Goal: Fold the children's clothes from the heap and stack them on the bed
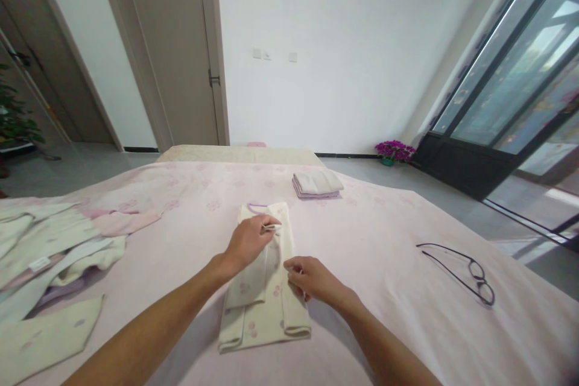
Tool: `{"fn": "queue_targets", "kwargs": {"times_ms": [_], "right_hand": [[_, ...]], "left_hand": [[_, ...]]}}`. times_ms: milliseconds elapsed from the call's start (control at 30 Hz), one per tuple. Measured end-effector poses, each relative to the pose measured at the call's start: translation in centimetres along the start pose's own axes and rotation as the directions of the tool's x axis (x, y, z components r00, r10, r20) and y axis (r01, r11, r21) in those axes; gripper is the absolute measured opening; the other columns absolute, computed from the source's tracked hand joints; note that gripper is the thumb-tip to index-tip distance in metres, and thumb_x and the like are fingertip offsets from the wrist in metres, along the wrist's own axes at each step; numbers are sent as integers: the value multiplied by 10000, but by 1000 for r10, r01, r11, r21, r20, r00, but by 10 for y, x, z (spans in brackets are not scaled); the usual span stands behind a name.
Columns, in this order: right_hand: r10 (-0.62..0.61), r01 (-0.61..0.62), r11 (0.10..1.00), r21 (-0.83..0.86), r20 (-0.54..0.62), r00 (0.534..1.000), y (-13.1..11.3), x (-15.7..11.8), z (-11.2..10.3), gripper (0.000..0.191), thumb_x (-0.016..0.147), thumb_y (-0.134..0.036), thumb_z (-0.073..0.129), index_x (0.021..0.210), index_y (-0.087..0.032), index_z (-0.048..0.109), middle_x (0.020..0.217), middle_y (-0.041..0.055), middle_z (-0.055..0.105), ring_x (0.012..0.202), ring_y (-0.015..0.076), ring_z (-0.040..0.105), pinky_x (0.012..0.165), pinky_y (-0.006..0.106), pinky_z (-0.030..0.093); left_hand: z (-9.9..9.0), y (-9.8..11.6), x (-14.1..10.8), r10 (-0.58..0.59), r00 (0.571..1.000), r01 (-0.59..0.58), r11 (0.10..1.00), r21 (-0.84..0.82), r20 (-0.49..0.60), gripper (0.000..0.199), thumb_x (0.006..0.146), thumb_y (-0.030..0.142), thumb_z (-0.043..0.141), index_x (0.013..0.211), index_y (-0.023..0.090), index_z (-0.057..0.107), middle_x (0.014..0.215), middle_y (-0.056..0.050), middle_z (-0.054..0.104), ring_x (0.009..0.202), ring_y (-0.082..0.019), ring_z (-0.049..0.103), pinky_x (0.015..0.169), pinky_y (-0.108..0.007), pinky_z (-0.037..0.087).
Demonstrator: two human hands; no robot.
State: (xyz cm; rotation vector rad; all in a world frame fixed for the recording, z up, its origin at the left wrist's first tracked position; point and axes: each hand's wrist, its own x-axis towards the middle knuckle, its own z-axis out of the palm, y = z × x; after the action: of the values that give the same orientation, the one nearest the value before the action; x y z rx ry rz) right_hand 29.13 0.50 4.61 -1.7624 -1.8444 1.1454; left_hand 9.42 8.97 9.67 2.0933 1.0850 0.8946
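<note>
A cream garment with a pink print (274, 319) lies on the pink cloth in front of me, its sides folded inward and its purple-edged neckline at the far end. My left hand (252, 240) is closed on a pale edge of the garment near the neckline, pinched between thumb and fingers. Lower down, at the garment's right side, my right hand (310, 277) has its fingers curled against the folded edge. Its fingertips are partly hidden, and the fabric seems caught between them.
A folded stack of clothes (318, 184) sits beyond the garment. Loose clothes (58, 247) are heaped at the left. Black-framed glasses (477, 277) lie on the pink cloth (371, 253) at the right. Doors, a white wall and purple flowers (395, 151) stand behind.
</note>
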Motion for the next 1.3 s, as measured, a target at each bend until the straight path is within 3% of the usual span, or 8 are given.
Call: {"fn": "queue_targets", "kwargs": {"times_ms": [133,233,467,633,833,1067,1233,1300], "right_hand": [[83,-45,970,237,-150,985,24,32,-22,373,786,-202,511,1137,-139,620,830,36,676,599,124,618,464,203,453],[86,5,951,308,-279,957,34,64,-36,378,826,-246,544,1178,-122,607,869,58,686,664,132,646,511,211,504],[49,36,981,190,-424,904,19,135,-50,409,922,-397,486,1264,-185,561,1063,67,690,773,135,680,560,201,508],[41,-40,999,14,-484,874,8,172,-51,496,840,-464,618,1266,-211,591,1018,57,714,931,201,667,785,291,505],[54,-128,985,-113,-504,862,17,192,-47,432,776,-232,629,1208,-231,647,1144,59,706,1062,215,637,890,303,463],[-1,-116,974,-194,-517,856,27,206,-54,411,803,-203,564,1203,-223,657,1074,33,728,999,178,650,856,255,454],[-19,-125,964,-236,-526,851,31,215,-59,296,806,-236,586,1073,-229,712,1022,33,735,945,180,656,803,252,453],[-27,-126,959,-255,-523,852,31,217,-59,247,817,-236,577,1012,-241,727,1013,28,735,936,179,655,791,251,449]], "left_hand": [[36,-2,-26,21,983,-58,978,200,181,335,767,131,521,997,254,731,1020,-12,732,940,-200,650,819,-272,451],[53,-6,-36,26,969,-93,960,263,247,327,781,116,516,997,250,722,1008,-8,721,949,-190,642,828,-268,442],[65,-9,-40,63,962,-152,932,330,264,225,860,136,527,944,231,713,941,-17,698,893,-177,626,804,-271,440],[74,-10,-39,103,952,-208,909,361,290,209,875,129,548,972,225,706,941,-23,687,892,-184,609,795,-280,448],[84,-7,-46,147,919,-290,880,375,366,208,879,118,560,997,217,700,962,-38,677,912,-195,597,793,-295,464],[83,-8,-57,174,903,-326,874,362,393,144,831,130,625,938,220,661,970,-25,646,916,-189,568,776,-287,472],[79,-8,-65,216,895,-353,877,326,389,119,838,216,657,952,232,630,1021,-24,624,946,-194,546,813,-305,473],[75,-7,-69,238,883,-375,876,302,405,203,834,270,674,1029,249,621,1063,-29,618,979,-208,536,847,-326,474]]}}
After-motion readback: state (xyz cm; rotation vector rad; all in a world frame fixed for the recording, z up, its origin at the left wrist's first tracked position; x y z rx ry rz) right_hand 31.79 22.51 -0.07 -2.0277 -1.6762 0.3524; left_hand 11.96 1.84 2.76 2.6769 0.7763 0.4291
